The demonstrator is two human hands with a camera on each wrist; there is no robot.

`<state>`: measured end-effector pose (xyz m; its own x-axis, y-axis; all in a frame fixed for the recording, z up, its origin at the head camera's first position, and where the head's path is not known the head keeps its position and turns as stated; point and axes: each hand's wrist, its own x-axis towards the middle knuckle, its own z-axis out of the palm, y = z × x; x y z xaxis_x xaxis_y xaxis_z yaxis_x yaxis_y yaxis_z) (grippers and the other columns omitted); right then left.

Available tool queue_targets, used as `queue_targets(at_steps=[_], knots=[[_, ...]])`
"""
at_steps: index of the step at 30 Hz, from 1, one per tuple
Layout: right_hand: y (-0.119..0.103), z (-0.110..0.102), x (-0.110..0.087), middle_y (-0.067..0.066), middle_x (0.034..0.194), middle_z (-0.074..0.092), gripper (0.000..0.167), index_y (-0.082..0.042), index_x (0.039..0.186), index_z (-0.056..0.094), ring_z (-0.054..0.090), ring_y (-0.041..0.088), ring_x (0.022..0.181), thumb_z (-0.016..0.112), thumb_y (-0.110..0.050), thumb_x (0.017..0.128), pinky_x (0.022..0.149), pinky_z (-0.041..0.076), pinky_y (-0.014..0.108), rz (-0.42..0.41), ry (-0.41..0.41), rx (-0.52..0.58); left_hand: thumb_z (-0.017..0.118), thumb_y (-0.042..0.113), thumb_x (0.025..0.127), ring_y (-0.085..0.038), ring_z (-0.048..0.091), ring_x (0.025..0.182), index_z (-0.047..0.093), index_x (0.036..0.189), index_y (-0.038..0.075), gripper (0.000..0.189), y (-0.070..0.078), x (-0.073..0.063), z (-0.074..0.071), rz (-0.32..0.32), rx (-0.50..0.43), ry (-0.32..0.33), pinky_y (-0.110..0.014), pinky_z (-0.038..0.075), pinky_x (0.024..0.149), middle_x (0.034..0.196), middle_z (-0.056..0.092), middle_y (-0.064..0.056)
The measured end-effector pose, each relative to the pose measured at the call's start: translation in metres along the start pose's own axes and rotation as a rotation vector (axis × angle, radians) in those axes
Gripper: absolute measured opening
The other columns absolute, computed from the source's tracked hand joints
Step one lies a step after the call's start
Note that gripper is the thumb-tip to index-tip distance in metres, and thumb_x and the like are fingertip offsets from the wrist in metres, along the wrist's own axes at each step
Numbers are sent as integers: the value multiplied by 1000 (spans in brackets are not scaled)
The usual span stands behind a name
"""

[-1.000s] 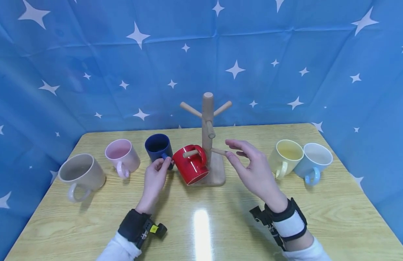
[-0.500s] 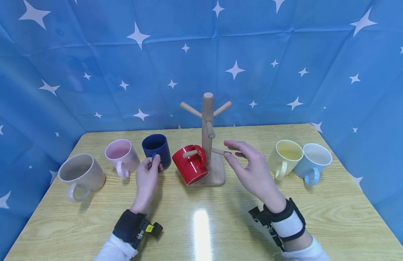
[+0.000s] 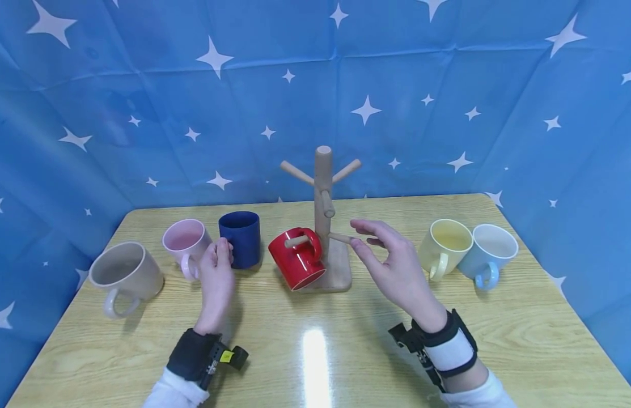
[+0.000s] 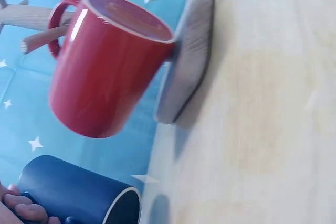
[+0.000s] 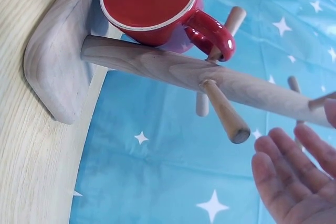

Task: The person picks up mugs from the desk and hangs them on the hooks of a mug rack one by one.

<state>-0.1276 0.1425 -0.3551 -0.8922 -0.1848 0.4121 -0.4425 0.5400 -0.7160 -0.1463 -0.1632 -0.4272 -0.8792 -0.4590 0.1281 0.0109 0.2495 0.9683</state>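
My left hand (image 3: 216, 277) pinches the handle side of a navy blue mug (image 3: 242, 240), which stands upright between the pink mug and the red mug. In the left wrist view, a gap shows between the navy mug's base (image 4: 124, 208) and its shadow on the table. The red mug (image 3: 296, 260) hangs tilted by its handle from a lower peg of a wooden mug tree (image 3: 322, 218). My right hand (image 3: 394, 269) holds nothing, its fingers loosely spread near the tip of another lower peg (image 5: 227, 114).
A pink mug (image 3: 195, 249) and a large beige mug (image 3: 136, 275) stand at the left. Yellow (image 3: 443, 255) and light blue (image 3: 491, 258) mugs stand together at the right. A blue star-patterned cloth (image 3: 274, 102) hangs behind the wooden table (image 3: 366, 345).
My left hand has moved left with the navy mug, away from the red mug and toward the pink one. The right hand stays almost still beside the peg.
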Motion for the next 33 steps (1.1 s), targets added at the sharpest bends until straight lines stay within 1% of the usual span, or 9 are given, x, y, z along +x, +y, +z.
queue_targets(at_steps=[2,4,8,10,13,16,21,27,33], knots=[[0,0,0,15,135,73,34,-5,135,68,70,32,124,68,-14,102,102,59,53,0,1,6,40,29,115,-6,47,79,58,95,1,39,4,1,-2,8,-20,37,-19,37,75,79,47,9],[0,0,0,15,136,72,35,-6,136,67,70,32,125,68,-14,102,103,59,52,2,3,18,43,29,114,-6,47,74,57,85,5,40,7,2,-4,16,-60,90,-19,37,72,74,47,11],[-1,0,0,15,138,70,38,-5,138,65,69,32,126,70,-11,101,103,60,51,9,-2,59,51,29,110,-7,37,62,42,65,13,49,14,0,-8,23,-132,187,-24,27,63,62,34,13],[-2,0,0,16,140,69,40,-5,139,64,69,32,127,70,-10,100,104,59,50,9,-13,75,56,28,108,-8,32,60,36,61,16,52,19,-2,-9,24,-162,228,-26,23,62,60,29,13],[-4,1,-2,15,142,68,43,-5,141,63,67,31,129,71,-10,99,105,59,50,3,-29,76,60,25,105,-10,31,60,37,58,16,53,28,-7,-10,35,-224,262,-27,21,63,59,28,12],[-8,3,-3,13,146,65,50,-7,145,60,64,32,134,74,-14,98,108,57,54,-21,-45,41,61,20,105,-10,34,60,42,57,16,51,39,-11,-11,68,-282,264,-26,23,64,57,33,11],[-16,6,-4,14,154,59,64,-10,151,54,54,36,145,79,-22,94,113,51,61,-70,-92,-11,58,15,105,-12,37,61,45,58,12,49,55,-21,-14,129,-353,217,-27,25,61,57,37,10],[-26,6,-1,12,157,56,68,-11,154,51,52,35,147,80,-24,93,111,52,62,-87,-117,16,56,10,103,-13,36,59,40,57,9,48,73,-28,-16,112,-432,171,-29,28,58,56,36,8],[-34,8,1,13,159,53,70,-9,155,50,50,35,148,79,-26,93,110,53,60,-62,-136,68,53,7,102,-15,37,62,37,54,9,50,87,-33,-9,105,-478,138,-32,30,64,55,34,6]])
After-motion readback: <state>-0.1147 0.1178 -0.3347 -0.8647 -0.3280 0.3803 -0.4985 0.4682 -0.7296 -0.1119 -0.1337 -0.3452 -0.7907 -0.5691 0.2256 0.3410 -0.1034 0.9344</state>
